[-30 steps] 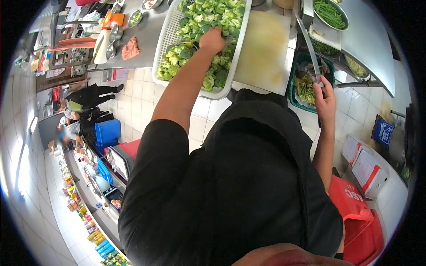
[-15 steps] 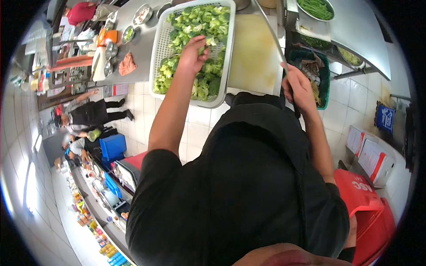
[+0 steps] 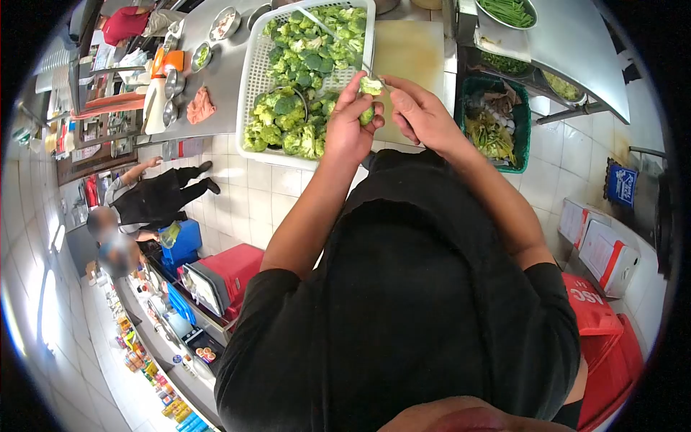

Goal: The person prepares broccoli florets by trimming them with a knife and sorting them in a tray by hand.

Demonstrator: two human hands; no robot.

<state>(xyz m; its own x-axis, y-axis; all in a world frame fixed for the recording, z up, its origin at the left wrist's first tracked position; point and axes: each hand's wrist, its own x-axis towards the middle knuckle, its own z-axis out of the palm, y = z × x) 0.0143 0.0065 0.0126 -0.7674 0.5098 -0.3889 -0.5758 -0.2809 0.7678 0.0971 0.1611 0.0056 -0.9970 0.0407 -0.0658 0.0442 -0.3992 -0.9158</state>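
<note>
My left hand (image 3: 353, 126) is closed on a broccoli piece (image 3: 371, 86) in front of the basket's right edge. My right hand (image 3: 425, 115) grips a knife (image 3: 324, 27), whose blade points up and left over the basket and touches or nearly touches the piece; its handle is hidden in my fingers. A white perforated basket (image 3: 252, 75) holds many broccoli florets (image 3: 309, 54). To its right lies a pale cutting board (image 3: 412, 54), partly behind my right hand.
A green bin (image 3: 529, 129) with vegetable scraps stands on the floor at right. Green beans (image 3: 507, 10) sit in a bowl at upper right. A pink cloth (image 3: 201, 106) and metal bowls (image 3: 225, 24) are on the counter. Other people (image 3: 155, 196) stand at left.
My left hand has moved right, out from over the basket, with a broccoli piece now in it. My right hand has come up and left, swinging the knife over the basket.
</note>
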